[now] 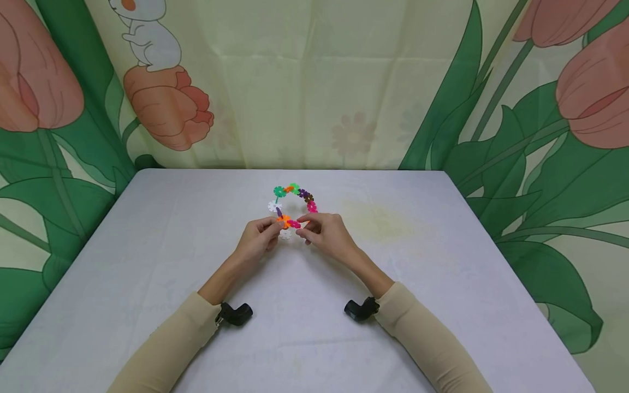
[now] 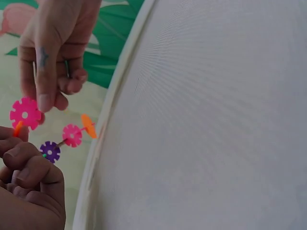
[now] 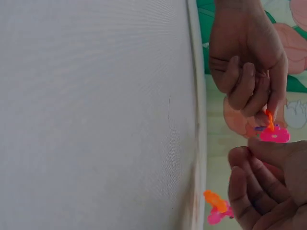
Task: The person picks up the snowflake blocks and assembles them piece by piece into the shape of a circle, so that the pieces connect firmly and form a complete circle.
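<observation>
A curved chain of notched plastic snowflake discs rises above the table between both hands. In the head view it runs from a white disc (image 1: 274,206) and a teal disc (image 1: 279,191) over a green disc (image 1: 294,188) to a deep pink disc (image 1: 312,207) by the right hand. My left hand (image 1: 257,236) pinches an orange snowflake disc (image 1: 284,221) low in the chain. Joined to that one is a pink snowflake disc (image 2: 25,114), whose edge my right hand (image 1: 328,232) pinches between thumb and forefinger. A whitish disc (image 1: 285,234) hangs just below.
A table (image 1: 304,327) under a white cloth spreads around the hands, with a faint yellowish stain (image 1: 380,221) right of them. Behind stands a printed curtain (image 1: 314,98) with tulips and a rabbit. Black wrist cameras sit at the left cuff (image 1: 236,315) and right cuff (image 1: 362,309).
</observation>
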The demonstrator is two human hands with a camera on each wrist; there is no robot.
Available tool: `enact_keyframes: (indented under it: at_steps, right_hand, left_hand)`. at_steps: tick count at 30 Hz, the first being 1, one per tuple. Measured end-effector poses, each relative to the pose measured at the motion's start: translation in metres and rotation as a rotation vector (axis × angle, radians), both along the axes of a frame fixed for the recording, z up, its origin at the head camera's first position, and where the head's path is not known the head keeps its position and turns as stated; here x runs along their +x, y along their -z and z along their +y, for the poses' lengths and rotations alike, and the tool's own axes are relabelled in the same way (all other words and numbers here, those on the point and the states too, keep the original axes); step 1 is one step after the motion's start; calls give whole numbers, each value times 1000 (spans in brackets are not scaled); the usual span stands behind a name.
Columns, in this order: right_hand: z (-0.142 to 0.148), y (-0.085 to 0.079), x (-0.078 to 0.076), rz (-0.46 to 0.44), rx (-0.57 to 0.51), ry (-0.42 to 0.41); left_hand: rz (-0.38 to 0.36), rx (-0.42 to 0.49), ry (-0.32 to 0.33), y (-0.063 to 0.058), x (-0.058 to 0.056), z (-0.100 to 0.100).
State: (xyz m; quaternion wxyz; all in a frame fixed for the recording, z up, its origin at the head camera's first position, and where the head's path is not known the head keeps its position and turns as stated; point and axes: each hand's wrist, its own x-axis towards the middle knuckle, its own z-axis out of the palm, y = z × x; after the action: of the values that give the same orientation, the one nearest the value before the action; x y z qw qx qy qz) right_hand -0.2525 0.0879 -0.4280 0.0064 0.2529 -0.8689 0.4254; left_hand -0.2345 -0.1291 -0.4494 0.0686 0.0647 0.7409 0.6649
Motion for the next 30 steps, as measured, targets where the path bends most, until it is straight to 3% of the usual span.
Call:
enact_keyframes:
  at_steps: [4,7,16,30]
  right_hand:
    - [-5,5,-9,-129,104,-11]
    - [-12,11,-17,-179,169,-49]
    - [-28,17,-29,-98,323,-62]
    - [-31,13,-25,-164,291,-8]
  left_hand:
    - [-9,17,-28,0,-1,-1]
    - [-23,33,-33,-1,-1,-1]
    - [-35,67,-30,0,-2,-1]
    - [-33,47,-5,-1,0,-1]
